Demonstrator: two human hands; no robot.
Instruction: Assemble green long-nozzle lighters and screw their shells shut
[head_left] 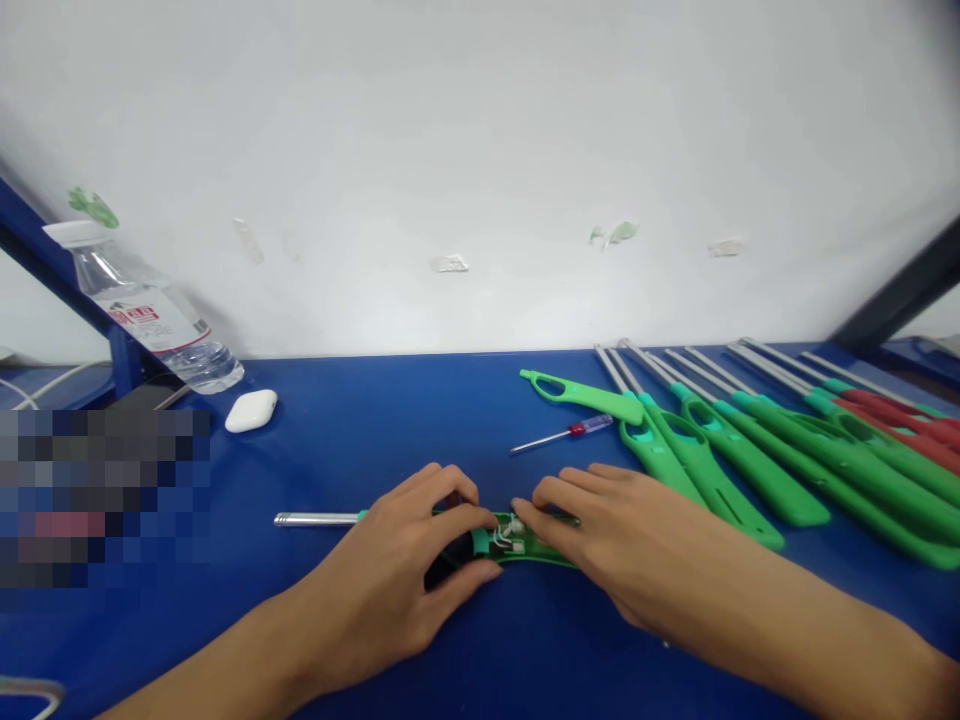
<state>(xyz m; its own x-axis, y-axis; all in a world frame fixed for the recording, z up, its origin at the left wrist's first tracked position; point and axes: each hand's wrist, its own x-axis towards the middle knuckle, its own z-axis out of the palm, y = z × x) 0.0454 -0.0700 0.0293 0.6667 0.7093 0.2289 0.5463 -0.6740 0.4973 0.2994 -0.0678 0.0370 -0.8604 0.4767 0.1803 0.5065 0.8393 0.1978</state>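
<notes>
An opened green gas lighter (529, 548) lies on the blue table, its metal tube pointing left and its inner parts and a thin white wire showing. My left hand (409, 560) is closed around its middle, thumb on the near side and fingers on the far side. My right hand (592, 520) grips the handle end, with its index fingertip by the white parts inside. The palm hides the far right end of the handle. Beyond my right hand lie a loose green handle cover (592, 398) and a small screwdriver (574, 432) with a red and clear handle.
Several green lighters (720, 470) lie in a row at the right, with red ones (911, 425) past them. At the left, a water bottle (154, 310) leans by a white earbud case (251, 411). A white wall (480, 150) closes off the back.
</notes>
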